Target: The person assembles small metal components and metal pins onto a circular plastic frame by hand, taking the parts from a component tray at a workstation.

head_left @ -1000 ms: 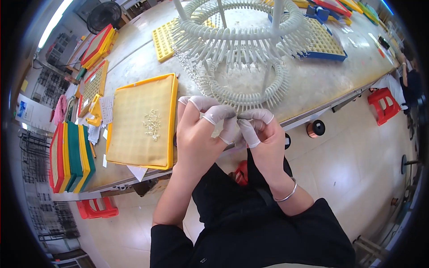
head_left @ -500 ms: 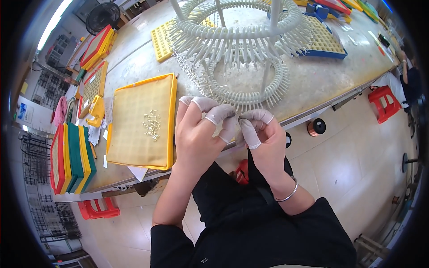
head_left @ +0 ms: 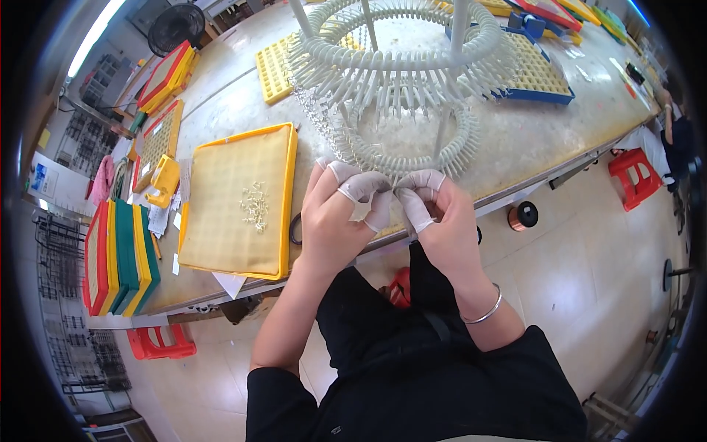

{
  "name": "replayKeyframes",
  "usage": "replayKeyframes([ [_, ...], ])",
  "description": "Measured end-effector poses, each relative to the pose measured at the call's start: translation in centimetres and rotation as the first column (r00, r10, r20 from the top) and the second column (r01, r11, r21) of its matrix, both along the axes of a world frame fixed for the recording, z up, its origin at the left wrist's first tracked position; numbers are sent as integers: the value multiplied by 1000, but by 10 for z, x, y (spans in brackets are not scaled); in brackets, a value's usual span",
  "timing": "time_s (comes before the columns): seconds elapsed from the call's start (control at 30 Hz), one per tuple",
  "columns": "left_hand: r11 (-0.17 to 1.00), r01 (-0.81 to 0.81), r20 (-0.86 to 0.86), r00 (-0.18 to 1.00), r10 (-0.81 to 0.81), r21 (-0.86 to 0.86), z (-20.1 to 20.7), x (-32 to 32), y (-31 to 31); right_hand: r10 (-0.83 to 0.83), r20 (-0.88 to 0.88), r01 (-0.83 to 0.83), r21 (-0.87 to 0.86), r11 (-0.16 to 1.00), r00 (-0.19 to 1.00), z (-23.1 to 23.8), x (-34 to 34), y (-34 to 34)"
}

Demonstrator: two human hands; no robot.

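Observation:
White finger cots cover the fingertips of both my hands. My left hand (head_left: 331, 225) is closed in a pinch, its thumb against its fingers. Right beside it, my right hand (head_left: 451, 221) pinches too, and the fingertips of both meet just in front of the hook rack. Whatever lies between them is too small to make out. The pale ring-shaped rack (head_left: 379, 55) carries rows of thin hooks. Its lower ring (head_left: 458, 151) is just beyond my fingers, with small shiny pieces hanging at its left. A shallow yellow-rimmed tray (head_left: 289, 199) left of my hands holds a loose heap of small metal parts (head_left: 255, 208).
Yellow grid trays, one in a blue frame (head_left: 541, 94), lie behind the rack. Stacked coloured trays (head_left: 121, 258) stand at the left table edge, near a yellow tape dispenser (head_left: 163, 180). A copper wire spool (head_left: 523, 216) and red stool (head_left: 635, 179) are on the floor.
Both hands have shifted slightly right in the picture, their fingertips still together. The right thumb and fingers have tilted a little. The view has moved slightly.

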State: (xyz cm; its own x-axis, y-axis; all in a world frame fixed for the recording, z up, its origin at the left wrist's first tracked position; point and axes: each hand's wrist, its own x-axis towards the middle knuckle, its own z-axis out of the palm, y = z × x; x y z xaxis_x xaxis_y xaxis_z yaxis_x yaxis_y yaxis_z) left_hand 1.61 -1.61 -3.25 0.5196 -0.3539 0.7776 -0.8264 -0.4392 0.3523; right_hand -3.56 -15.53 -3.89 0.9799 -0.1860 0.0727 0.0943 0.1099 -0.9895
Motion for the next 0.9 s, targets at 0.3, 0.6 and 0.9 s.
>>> replayKeyframes([
  [0.3, 992, -11, 147, 989, 30, -126, -1, -4, 12, 130, -155, -56, 410, 910, 979, -5, -5, 2],
  [0.6, 735, -630, -202, 709, 676, 250, -17, 33, 180, -54, 29, 43, 283, 958, 998, -17, -12, 12],
  [0.9, 725, -565, -407, 600, 689, 394, -31, 39, 184, -65, 45, 51, 260, 964, 997, -16, -17, 15],
])
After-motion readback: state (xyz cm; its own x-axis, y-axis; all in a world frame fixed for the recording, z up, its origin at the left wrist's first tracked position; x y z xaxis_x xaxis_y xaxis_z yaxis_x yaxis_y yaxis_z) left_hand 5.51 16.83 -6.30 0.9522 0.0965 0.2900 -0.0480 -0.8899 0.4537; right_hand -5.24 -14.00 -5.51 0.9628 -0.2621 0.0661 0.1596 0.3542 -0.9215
